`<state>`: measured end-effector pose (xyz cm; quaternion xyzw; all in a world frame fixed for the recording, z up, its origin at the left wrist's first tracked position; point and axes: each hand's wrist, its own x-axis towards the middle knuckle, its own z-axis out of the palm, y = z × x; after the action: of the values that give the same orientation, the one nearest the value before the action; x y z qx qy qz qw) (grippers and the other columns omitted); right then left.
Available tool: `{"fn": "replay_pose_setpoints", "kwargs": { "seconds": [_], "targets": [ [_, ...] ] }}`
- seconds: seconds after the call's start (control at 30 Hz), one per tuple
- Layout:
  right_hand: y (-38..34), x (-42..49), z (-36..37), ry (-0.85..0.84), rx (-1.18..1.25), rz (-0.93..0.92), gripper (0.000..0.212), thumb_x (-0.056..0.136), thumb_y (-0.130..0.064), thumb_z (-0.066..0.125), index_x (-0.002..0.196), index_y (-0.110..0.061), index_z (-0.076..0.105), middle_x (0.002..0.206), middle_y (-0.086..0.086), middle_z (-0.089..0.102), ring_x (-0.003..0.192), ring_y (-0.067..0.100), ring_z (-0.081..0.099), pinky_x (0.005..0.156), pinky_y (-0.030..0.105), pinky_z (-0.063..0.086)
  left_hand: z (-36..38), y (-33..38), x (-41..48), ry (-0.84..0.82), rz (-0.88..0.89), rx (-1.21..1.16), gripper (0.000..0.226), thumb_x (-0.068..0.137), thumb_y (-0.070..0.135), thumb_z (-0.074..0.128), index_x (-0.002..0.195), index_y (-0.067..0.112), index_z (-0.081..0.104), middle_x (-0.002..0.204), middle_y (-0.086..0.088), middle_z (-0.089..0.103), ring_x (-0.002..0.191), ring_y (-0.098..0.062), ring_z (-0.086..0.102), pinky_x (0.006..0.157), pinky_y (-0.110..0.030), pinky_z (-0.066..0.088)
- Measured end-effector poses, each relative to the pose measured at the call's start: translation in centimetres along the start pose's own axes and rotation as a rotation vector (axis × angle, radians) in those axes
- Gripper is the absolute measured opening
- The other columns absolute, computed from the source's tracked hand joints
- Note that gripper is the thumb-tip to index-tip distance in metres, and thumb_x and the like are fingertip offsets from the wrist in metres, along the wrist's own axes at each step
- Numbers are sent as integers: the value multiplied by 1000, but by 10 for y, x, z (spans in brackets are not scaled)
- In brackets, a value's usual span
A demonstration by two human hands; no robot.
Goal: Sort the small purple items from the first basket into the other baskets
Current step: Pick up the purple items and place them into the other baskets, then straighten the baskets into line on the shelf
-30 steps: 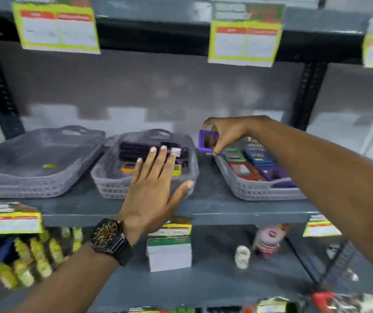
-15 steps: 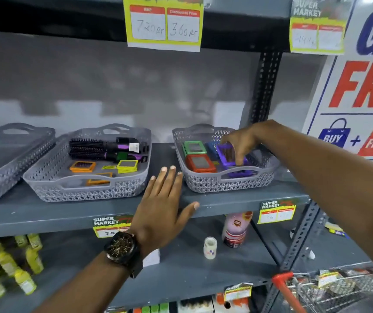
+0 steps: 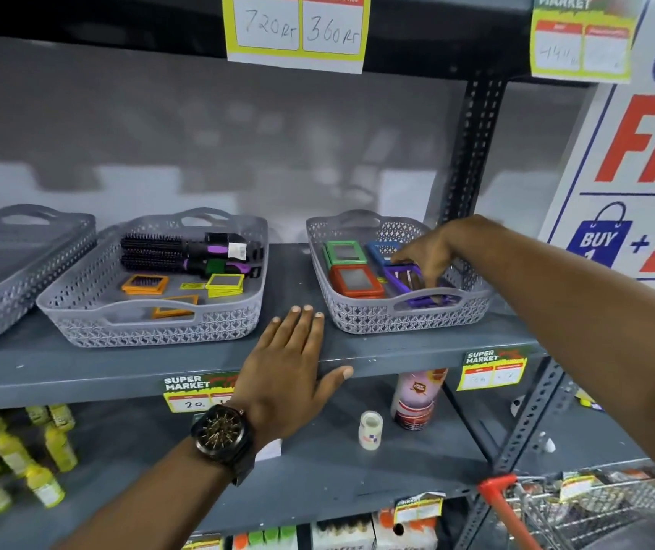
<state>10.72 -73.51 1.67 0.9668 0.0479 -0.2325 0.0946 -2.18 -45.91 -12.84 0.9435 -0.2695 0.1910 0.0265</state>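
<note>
The scene is evenly and fairly brightly lit from above and in front, with no harsh glare. The underside of the upper shelf (image 3: 79,29) is dark, and soft blurred shadows mottle the grey back wall (image 3: 198,133) above the fingers. The right hand (image 3: 427,254) casts a faint shadow into the basket (image 3: 397,315) beneath its fingers (image 3: 433,283). The centre is sharp: price-tag writing reads clearly. Well below and left of the fingers, the yellow bottles (image 3: 12,454) smear with blur. Wide-angle distortion bends the shelf upright (image 3: 472,144) and stretches the right forearm (image 3: 595,311) at the edge.
</note>
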Motion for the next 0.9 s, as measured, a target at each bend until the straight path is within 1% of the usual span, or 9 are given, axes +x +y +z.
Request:
{"fn": "replay_pose_setpoints", "kwargs": {
  "seconds": [0.07, 0.13, 0.17, 0.23, 0.27, 0.43, 0.57, 0.77, 0.9],
  "targets": [
    [-3, -1, -2, 1, 3, 13, 125, 51, -17, 95, 153, -33, 25, 155, 6, 35, 137, 35, 38, 105, 54, 42, -3, 0, 0, 11, -3, -30, 92, 92, 72, 6, 160, 9, 9, 169, -11, 9, 156, -24, 1, 126, -39, 1],
    [-6, -4, -8, 62, 21, 2, 124, 57, -15, 91, 155, -34, 18, 161, 7, 24, 141, 33, 33, 107, 52, 40, -10, -1, -2, 46, -2, -98, 89, 94, 71, 12, 161, 11, 11, 170, -8, 9, 156, -22, 0, 126, -37, -1],
    [-10, -6, -11, 117, 26, -17, 118, 61, -15, 88, 155, -32, 19, 160, 8, 26, 136, 31, 40, 104, 49, 44, -15, -2, -4, 69, 8, -126, 87, 95, 70, 16, 160, 12, 13, 170, -8, 10, 156, -22, 0, 126, -36, 0],
    [-21, -9, -18, 272, 27, -80, 102, 68, -18, 82, 153, -28, 26, 153, 9, 39, 107, 20, 60, 85, 35, 53, -26, -6, -10, 130, 31, -139, 84, 97, 67, 22, 160, 11, 19, 169, -8, 15, 156, -21, 4, 127, -39, 6],
    [-29, -10, -22, 360, 29, -116, 94, 72, -20, 81, 151, -25, 31, 148, 9, 45, 99, 17, 61, 81, 30, 51, -33, -9, -13, 168, 38, -128, 81, 98, 64, 25, 159, 10, 22, 168, -8, 19, 156, -22, 7, 127, -41, 10],
    [-85, -13, -39, 614, 69, -251, 67, 78, -24, 73, 139, -18, 47, 137, 10, 56, 115, 30, 55, 96, 37, 47, -70, -45, -25, 293, -33, -68, 74, 100, 59, 32, 155, 10, 33, 164, -9, 30, 154, -25, 18, 124, -46, 18],
    [-154, -6, -57, 667, 118, -346, 64, 83, -23, 70, 142, -12, 46, 143, 12, 53, 127, 30, 50, 104, 37, 41, -96, -106, -47, 313, -145, 4, 74, 100, 61, 28, 156, 12, 31, 165, -8, 29, 155, -24, 15, 125, -47, 18],
    [-276, 8, -79, 679, 230, -478, 65, 86, -31, 70, 143, -13, 44, 144, 12, 51, 124, 30, 52, 99, 33, 44, -126, -218, -92, 338, -299, 73, 75, 100, 63, 28, 153, 11, 38, 161, -10, 36, 152, -28, 24, 123, -48, 23],
    [-361, 18, -90, 696, 250, -550, 61, 88, -37, 66, 142, -18, 45, 144, 10, 52, 124, 30, 52, 92, 29, 42, -142, -299, -126, 301, -454, 38, 80, 97, 68, 22, 153, 12, 35, 162, -11, 34, 153, -29, 20, 123, -50, 20]
  ]
}}
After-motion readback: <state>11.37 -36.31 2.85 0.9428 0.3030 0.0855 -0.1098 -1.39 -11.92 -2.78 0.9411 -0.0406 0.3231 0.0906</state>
